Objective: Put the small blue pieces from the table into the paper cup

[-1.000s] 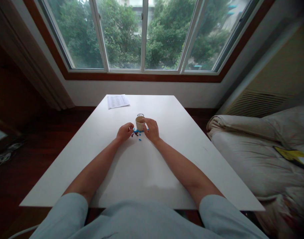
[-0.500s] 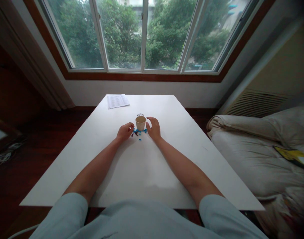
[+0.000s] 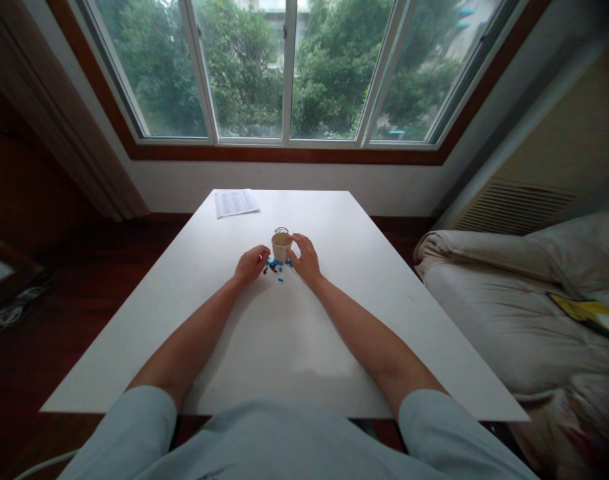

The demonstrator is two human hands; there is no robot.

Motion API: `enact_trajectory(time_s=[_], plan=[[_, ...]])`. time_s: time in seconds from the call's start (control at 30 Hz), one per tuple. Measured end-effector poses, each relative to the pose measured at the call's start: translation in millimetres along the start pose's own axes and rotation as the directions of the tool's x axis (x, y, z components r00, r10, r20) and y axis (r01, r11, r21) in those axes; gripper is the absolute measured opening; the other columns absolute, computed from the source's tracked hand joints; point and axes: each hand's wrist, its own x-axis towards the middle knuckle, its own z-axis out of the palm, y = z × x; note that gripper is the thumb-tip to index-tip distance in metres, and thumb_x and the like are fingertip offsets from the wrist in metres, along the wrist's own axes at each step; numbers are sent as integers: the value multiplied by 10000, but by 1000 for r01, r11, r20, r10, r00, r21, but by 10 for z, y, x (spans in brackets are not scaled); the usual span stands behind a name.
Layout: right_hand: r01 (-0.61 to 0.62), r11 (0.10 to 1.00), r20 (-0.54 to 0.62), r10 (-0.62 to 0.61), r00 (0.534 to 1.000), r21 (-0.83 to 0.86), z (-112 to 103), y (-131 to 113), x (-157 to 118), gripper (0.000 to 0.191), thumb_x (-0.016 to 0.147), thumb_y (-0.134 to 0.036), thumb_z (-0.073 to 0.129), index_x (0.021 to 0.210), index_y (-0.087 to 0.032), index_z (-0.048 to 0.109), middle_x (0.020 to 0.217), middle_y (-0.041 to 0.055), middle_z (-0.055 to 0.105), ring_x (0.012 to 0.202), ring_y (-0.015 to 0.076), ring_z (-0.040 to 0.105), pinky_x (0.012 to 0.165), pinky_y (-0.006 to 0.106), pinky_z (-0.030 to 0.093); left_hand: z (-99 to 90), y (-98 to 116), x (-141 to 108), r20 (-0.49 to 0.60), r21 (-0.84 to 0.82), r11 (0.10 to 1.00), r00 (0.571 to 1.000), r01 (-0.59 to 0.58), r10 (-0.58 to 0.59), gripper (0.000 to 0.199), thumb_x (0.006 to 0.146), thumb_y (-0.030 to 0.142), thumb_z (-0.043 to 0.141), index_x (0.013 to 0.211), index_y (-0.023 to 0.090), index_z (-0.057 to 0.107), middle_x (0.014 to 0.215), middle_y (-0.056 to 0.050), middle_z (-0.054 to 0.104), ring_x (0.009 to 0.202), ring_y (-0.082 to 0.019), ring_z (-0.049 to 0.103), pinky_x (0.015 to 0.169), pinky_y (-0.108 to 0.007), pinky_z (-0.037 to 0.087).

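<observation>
A pale paper cup (image 3: pixel 281 251) stands upright on the white table (image 3: pixel 284 347). My right hand (image 3: pixel 306 259) is at the cup's right side, thumb against its front and fingers by the rim. Just left of the cup, my left hand (image 3: pixel 251 264) is closed with its fingertips pinched together; whatever they hold is too small to make out. Small blue pieces (image 3: pixel 276 262), shaped like capsules, lie scattered at the cup's foot. Several dark red pieces (image 3: pixel 272 268) are mixed among them, and a single blue piece (image 3: pixel 280 280) lies nearer to me.
Behind the cup is a small round, dark-rimmed object (image 3: pixel 281 230), partly hidden. Printed paper sheets (image 3: pixel 236 203) lie at the table's far left corner. A cushioned sofa (image 3: pixel 514 320) stands to the right of the table, and a window (image 3: pixel 284 73) is beyond it.
My right hand has moved left, from beside the cup onto its right side. My left hand stays almost where it was, and the cup has not visibly moved.
</observation>
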Motion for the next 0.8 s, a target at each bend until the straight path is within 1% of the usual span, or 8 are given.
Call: enact_trajectory(time_s=[0.1, 0.2, 0.33, 0.47, 0.67, 0.73, 0.8], plan=[[-16, 1000, 50, 15, 999, 16, 18, 8, -15, 342, 941, -297, 577, 1276, -232, 607, 1412, 110, 555, 1326, 270, 504, 1140, 484, 428, -4, 8, -7, -4, -4, 1000, 1000, 21, -21, 180, 910, 232, 500, 949, 205, 673, 774, -4, 658, 611, -126, 499, 634, -244, 406], [-47, 998, 82, 42, 996, 51, 21, 12, -27, 300, 941, -298, 574, 1226, -218, 624, 1436, 118, 538, 1356, 270, 488, 1153, 472, 417, -19, 25, -14, -1, -11, 999, 1000, 31, -31, 170, 899, 231, 515, 940, 203, 677, 748, 1, 649, 607, -126, 494, 622, -240, 397], [-78, 992, 128, 65, 990, 99, 16, 2, -38, 334, 951, -328, 557, 1264, -217, 594, 1478, 113, 507, 1403, 263, 451, 1158, 459, 414, -34, 46, -12, -4, -12, 999, 999, 43, -43, 163, 885, 229, 526, 937, 202, 679, 756, 1, 653, 609, -125, 498, 624, -241, 392], [-123, 985, 153, 104, 983, 123, 33, 9, -46, 364, 926, -366, 580, 1272, -253, 578, 1489, 82, 501, 1416, 262, 441, 1125, 476, 448, -28, 46, -7, -8, -2, 999, 999, 42, -42, 159, 881, 230, 530, 935, 203, 677, 756, 2, 651, 604, -126, 495, 621, -243, 380], [-154, 973, 127, 133, 983, 171, 73, 32, -47, 333, 838, -397, 667, 1129, -259, 583, 1471, 69, 518, 1372, 278, 484, 1069, 488, 477, -20, 20, -9, 12, -3, 1000, 1000, 23, -23, 174, 887, 224, 516, 951, 201, 677, 772, 0, 656, 612, -124, 505, 630, -246, 383], [-157, 970, 119, 136, 984, 184, 81, 13, -49, 308, 828, -396, 674, 1083, -255, 574, 1451, 69, 538, 1322, 278, 523, 1053, 477, 477, -16, 10, -10, 12, -2, 1000, 1000, 23, -23, 180, 888, 227, 514, 956, 200, 679, 778, -2, 659, 620, -127, 510, 636, -246, 390], [-170, 968, 119, 149, 982, 187, 86, -20, -49, 299, 816, -400, 682, 1043, -251, 557, 1398, 70, 580, 1233, 271, 576, 1019, 453, 485, -8, 4, -11, 11, 1, 1000, 1000, 26, -26, 184, 886, 227, 514, 955, 202, 682, 783, -4, 663, 627, -129, 515, 641, -247, 397]])
